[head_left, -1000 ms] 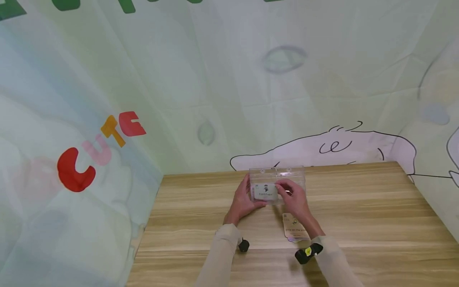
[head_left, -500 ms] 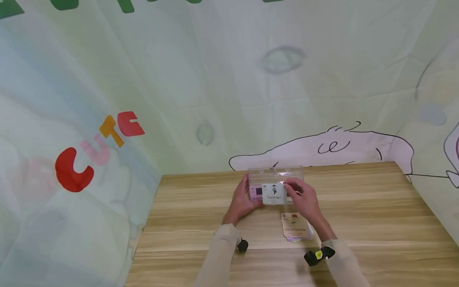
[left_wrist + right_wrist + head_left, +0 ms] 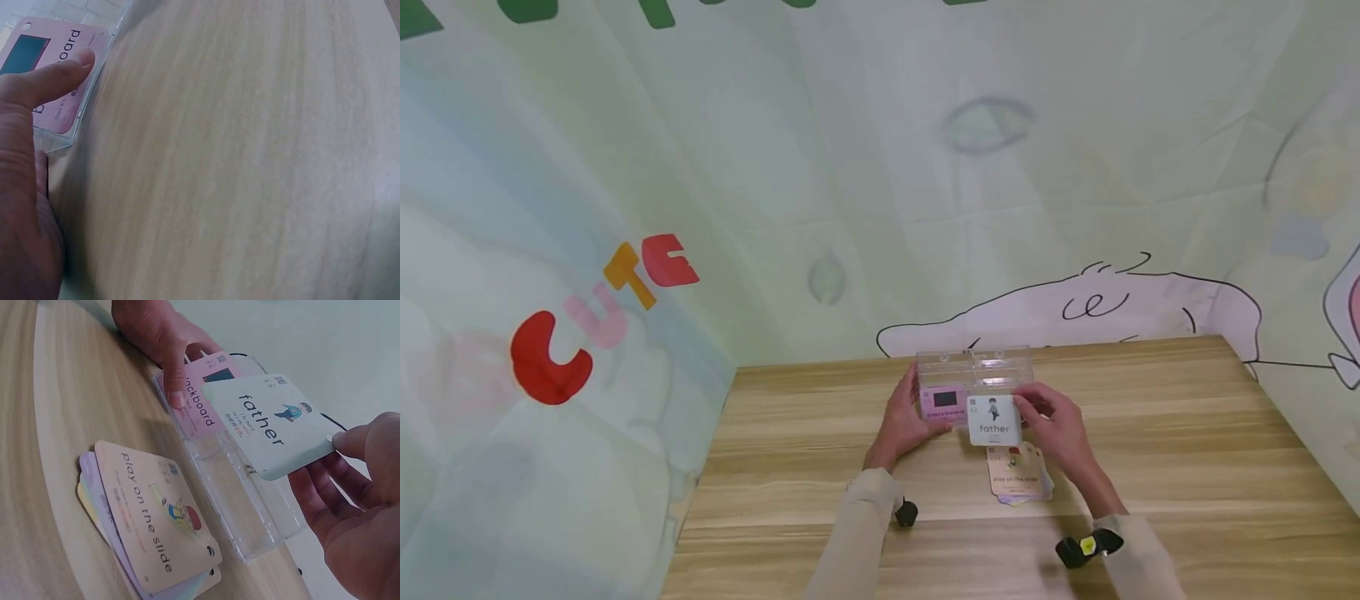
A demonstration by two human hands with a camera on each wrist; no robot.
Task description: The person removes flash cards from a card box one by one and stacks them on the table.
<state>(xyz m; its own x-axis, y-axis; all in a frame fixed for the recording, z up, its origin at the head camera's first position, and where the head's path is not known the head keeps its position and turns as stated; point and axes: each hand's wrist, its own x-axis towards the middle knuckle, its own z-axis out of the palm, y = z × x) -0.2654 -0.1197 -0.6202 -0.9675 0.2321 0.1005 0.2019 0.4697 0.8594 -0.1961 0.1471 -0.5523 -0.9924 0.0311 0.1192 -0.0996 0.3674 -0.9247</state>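
Note:
A clear plastic box (image 3: 976,372) stands on the wooden table (image 3: 1150,433), with a pink "blackboard" card (image 3: 945,402) at its front. My left hand (image 3: 921,417) grips the box's left end, the thumb (image 3: 56,78) lying over the pink card (image 3: 34,72). My right hand (image 3: 1028,418) pinches a white "father" card (image 3: 995,422) by its right edge and holds it in front of the box, above the table. The right wrist view shows the same father card (image 3: 269,422), the pink card (image 3: 201,403) and the box (image 3: 250,506).
A small stack of cards (image 3: 1019,478), topped by "play on the slide" (image 3: 159,519), lies on the table just in front of the box, under my right hand. Printed fabric walls (image 3: 625,250) close in the table at the back and left.
My right hand has drawn the father card away from the box front, toward me and to the right, uncovering the pink blackboard card. The left hand has stayed on the box.

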